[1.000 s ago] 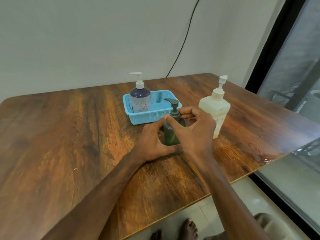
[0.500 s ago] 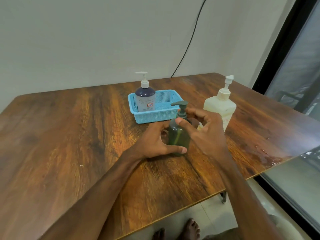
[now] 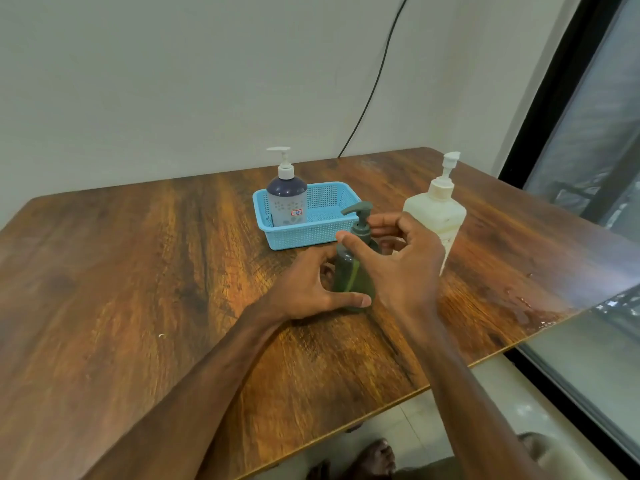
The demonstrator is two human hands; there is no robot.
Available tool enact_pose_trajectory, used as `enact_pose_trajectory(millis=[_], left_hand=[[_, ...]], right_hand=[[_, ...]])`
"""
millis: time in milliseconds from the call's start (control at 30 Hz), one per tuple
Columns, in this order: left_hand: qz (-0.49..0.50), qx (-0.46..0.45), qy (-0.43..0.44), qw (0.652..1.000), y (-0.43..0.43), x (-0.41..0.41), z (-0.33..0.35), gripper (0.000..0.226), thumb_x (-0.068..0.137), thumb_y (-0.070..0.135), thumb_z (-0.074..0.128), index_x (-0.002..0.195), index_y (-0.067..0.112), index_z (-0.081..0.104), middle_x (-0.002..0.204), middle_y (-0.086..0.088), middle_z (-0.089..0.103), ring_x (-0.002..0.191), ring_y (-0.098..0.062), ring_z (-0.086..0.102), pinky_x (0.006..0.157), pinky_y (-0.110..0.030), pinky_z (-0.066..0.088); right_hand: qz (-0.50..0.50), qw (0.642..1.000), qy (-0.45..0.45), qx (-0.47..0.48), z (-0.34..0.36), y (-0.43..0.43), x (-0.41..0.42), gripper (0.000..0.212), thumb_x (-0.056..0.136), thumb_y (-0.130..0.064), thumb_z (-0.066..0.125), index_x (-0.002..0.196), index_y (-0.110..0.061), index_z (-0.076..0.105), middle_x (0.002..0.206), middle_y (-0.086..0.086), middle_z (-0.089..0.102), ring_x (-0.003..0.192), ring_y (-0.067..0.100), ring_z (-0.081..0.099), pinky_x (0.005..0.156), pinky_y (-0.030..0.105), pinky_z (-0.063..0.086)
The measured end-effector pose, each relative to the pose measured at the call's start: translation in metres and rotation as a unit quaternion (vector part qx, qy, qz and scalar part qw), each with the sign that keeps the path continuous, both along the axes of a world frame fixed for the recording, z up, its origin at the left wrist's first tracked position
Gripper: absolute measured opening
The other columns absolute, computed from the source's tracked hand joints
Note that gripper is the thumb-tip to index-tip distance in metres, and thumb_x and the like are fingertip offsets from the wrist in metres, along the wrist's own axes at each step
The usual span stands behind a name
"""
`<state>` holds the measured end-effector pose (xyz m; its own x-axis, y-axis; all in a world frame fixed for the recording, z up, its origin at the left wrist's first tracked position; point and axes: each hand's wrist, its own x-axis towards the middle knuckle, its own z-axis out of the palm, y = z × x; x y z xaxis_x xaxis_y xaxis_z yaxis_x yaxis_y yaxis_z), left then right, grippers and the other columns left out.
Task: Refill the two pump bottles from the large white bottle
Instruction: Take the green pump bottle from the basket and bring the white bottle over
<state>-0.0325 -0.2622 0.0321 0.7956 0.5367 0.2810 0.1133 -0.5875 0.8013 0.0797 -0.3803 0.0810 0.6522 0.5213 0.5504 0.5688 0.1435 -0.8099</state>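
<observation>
Hardly anything moved since 0.5 s ago: L hand point(image 3: 304, 289) still grips green pump bottle point(image 3: 351, 282), fingers curled round its body; R hand point(image 3: 405, 268) pinches pump collar point(image 3: 362, 233). Bottle stands upright on table point(image 3: 138, 271), toward right edge, betw. blue basket point(image 3: 311, 233) w/ purple pump bottle point(image 3: 286, 202) and large white bottle point(image 3: 436, 209).

Probably home: wooden table point(image 3: 138, 271), window point(image 3: 595, 143)

Soft, even daylight entering from the window point(image 3: 585, 161) at right, pale glare washing the right edge of the table point(image 3: 604, 271), shadows faint and soft-edged, wide-angle bending at frame edges, mild overall softness.
</observation>
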Motion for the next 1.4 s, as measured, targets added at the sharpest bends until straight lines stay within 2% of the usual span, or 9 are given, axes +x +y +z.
enact_pose_trajectory(millis=[233, 333, 533, 667, 867, 967, 1100, 1200, 1400], left_hand=[[-0.015, -0.015, -0.032, 0.999, 0.0, -0.004, 0.002, 0.051, 0.076, 0.025, 0.097, 0.121, 0.02, 0.072, 0.118, 0.006, 0.078, 0.111, -0.015, 0.073, 0.098, -0.054, 0.058], [-0.015, -0.011, -0.026, 0.999, 0.0, -0.002, 0.001, 0.051, 0.077, 0.025, 0.097, 0.121, 0.02, 0.073, 0.119, 0.007, 0.077, 0.111, -0.014, 0.073, 0.097, -0.054, 0.058], [-0.006, -0.015, 0.006, 1.0, 0.0, -0.001, 0.0, 0.053, 0.074, 0.035, 0.097, 0.12, 0.035, 0.07, 0.121, 0.015, 0.074, 0.116, -0.004, 0.069, 0.105, -0.045, 0.057], [-0.01, -0.034, 0.006, 0.999, 0.001, -0.001, -0.001, 0.059, 0.071, 0.045, 0.096, 0.123, 0.034, 0.07, 0.123, 0.013, 0.075, 0.118, -0.009, 0.069, 0.105, -0.049, 0.057], [-0.025, -0.031, -0.02, 0.999, -0.001, -0.002, 0.003, 0.052, 0.077, 0.022, 0.096, 0.124, 0.019, 0.072, 0.121, 0.008, 0.078, 0.113, -0.012, 0.073, 0.102, -0.05, 0.058], [-0.027, -0.035, -0.018, 0.999, -0.001, -0.001, 0.003, 0.051, 0.077, 0.019, 0.096, 0.122, 0.021, 0.072, 0.121, 0.009, 0.078, 0.113, -0.009, 0.073, 0.101, -0.046, 0.059], [-0.036, -0.029, -0.01, 0.999, -0.003, -0.002, 0.005, 0.052, 0.077, 0.021, 0.096, 0.12, 0.034, 0.068, 0.121, 0.021, 0.074, 0.112, -0.001, 0.071, 0.1, -0.027, 0.058], [-0.029, -0.022, -0.012, 0.999, -0.002, -0.002, 0.003, 0.052, 0.076, 0.022, 0.096, 0.119, 0.035, 0.068, 0.118, 0.021, 0.075, 0.114, 0.001, 0.07, 0.101, -0.025, 0.057], [-0.027, -0.025, -0.012, 0.999, -0.002, -0.002, 0.004, 0.051, 0.078, 0.022, 0.096, 0.119, 0.035, 0.07, 0.121, 0.017, 0.075, 0.112, -0.004, 0.071, 0.099, -0.032, 0.058]], right_hand=[[0.144, 0.984, -0.044, -0.094, -0.006, -0.002, 0.011, 0.036, 0.103, -0.016, 0.054, 0.139, -0.017, 0.06, 0.129, -0.01, 0.068, 0.121, -0.001, 0.06, 0.105, 0.033, 0.051], [0.214, 0.972, -0.008, -0.099, -0.005, -0.008, 0.017, 0.038, 0.104, -0.021, 0.054, 0.142, -0.023, 0.054, 0.134, -0.012, 0.065, 0.125, -0.001, 0.058, 0.106, 0.034, 0.05], [0.003, 0.999, -0.041, -0.019, 0.0, -0.007, 0.008, 0.054, 0.07, -0.05, 0.088, 0.112, -0.024, 0.066, 0.104, -0.016, 0.07, 0.098, 0.0, 0.067, 0.079, 0.018, 0.056], [-0.013, 0.999, -0.037, -0.002, -0.003, 0.003, 0.004, 0.042, 0.073, -0.042, 0.089, 0.104, -0.02, 0.071, 0.098, -0.013, 0.071, 0.091, 0.001, 0.067, 0.077, 0.022, 0.058], [0.135, 0.986, -0.053, -0.08, -0.004, -0.002, 0.014, 0.037, 0.101, -0.023, 0.057, 0.137, -0.019, 0.061, 0.125, -0.009, 0.07, 0.116, 0.001, 0.063, 0.098, 0.032, 0.055], [0.194, 0.975, -0.03, -0.106, -0.002, -0.007, 0.019, 0.052, 0.101, -0.041, 0.052, 0.15, -0.024, 0.046, 0.141, -0.009, 0.06, 0.129, 0.002, 0.056, 0.105, 0.037, 0.052], [0.047, 0.998, -0.04, 0.006, 0.005, -0.012, 0.014, 0.055, 0.08, -0.044, 0.083, 0.125, -0.019, 0.061, 0.116, -0.01, 0.068, 0.108, 0.007, 0.065, 0.085, 0.026, 0.058], [0.008, 0.999, -0.049, 0.02, 0.005, -0.007, 0.008, 0.052, 0.07, -0.045, 0.091, 0.105, -0.017, 0.066, 0.097, -0.008, 0.067, 0.087, 0.007, 0.064, 0.07, 0.019, 0.054], [0.028, 0.999, -0.021, 0.024, -0.002, -0.001, 0.004, 0.034, 0.079, -0.028, 0.087, 0.106, -0.017, 0.07, 0.096, -0.011, 0.071, 0.087, 0.002, 0.066, 0.075, 0.016, 0.054]])
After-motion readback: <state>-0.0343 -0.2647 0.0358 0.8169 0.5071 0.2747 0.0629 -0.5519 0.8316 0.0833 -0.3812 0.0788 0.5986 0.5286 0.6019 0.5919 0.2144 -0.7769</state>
